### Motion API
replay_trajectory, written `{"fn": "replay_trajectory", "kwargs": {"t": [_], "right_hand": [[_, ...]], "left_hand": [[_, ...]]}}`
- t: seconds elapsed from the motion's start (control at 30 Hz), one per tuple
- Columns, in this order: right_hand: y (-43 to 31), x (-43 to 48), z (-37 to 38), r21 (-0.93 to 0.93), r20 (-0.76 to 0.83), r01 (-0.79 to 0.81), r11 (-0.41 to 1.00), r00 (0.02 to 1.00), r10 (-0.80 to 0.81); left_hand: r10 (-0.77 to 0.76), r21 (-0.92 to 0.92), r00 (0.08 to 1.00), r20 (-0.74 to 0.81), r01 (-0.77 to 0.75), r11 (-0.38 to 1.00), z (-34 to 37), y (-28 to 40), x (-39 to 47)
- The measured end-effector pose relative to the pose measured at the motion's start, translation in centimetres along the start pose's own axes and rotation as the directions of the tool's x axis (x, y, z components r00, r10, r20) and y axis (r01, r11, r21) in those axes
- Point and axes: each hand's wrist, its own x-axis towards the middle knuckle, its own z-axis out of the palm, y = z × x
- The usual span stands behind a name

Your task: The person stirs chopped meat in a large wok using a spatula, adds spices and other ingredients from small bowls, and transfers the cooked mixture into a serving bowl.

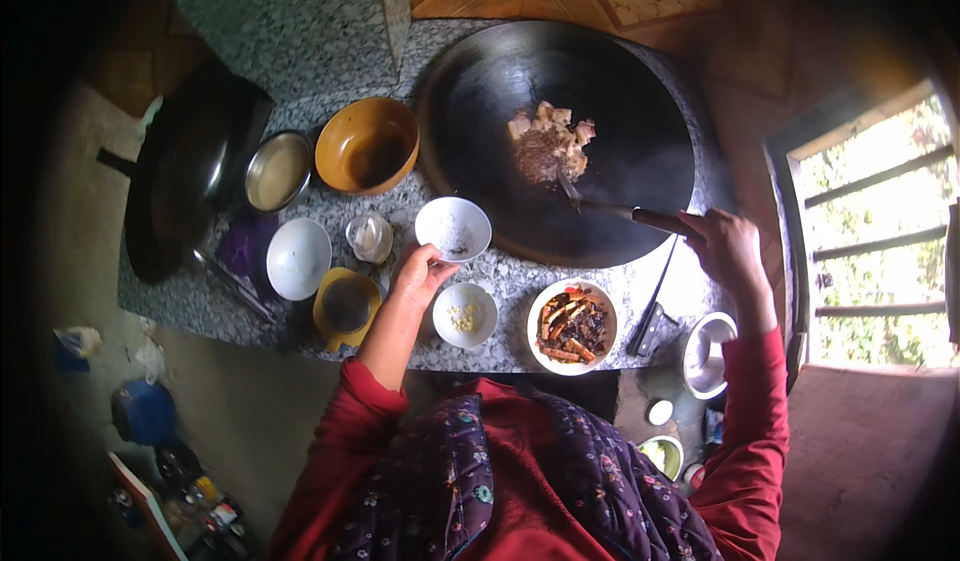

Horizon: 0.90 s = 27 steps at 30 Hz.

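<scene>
My right hand (726, 250) grips the wooden handle of a metal spatula (611, 208), its blade resting against chunks of meat (553, 137) with brown seasoning in the large dark wok (480, 220). Thin steam rises from the wok's right part. With its thumb at the rim, my left hand (420, 276) holds a small white bowl (454, 229) that has a few dark bits inside, beside the wok's lower left edge. Just below that bowl sits another with chopped pale yellow pieces (466, 316). A white bowl of brown strips in dark sauce (572, 326) stands near the counter's front edge.
Left on the granite counter (405, 351) are an orange bowl (367, 146), a metal bowl (278, 171), a white bowl (298, 259), a small jar (369, 237) and a yellow container (346, 306). A knife (649, 328) lies right of the sauced dish, near a steel basin (709, 355). Another wok (176, 178) is far left.
</scene>
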Motion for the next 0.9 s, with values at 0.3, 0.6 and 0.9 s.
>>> {"fn": "replay_trajectory", "kwargs": {"t": [0.3, 0.6, 0.9], "right_hand": [[-2.7, 12.5, 3.8, -0.066, 0.213, 0.521, 0.851, 0.841, -0.498], [-6.8, 14.4, 19.8, -0.115, 0.261, -0.217, 0.969, 0.935, 0.240], [0.2, 6.1, 14.5, 0.706, 0.639, -0.708, -0.023, 0.623, 0.452]], "left_hand": [[-0.074, -0.052, 0.979, -0.188, 0.065, 0.997, -4.4, -1.5, 0.2], [0.041, -0.063, 0.976, -0.214, -0.055, 0.996, -5.0, -2.4, 0.5], [0.113, -0.060, 0.970, -0.214, -0.128, 0.990, -4.2, -2.2, -0.5]]}}
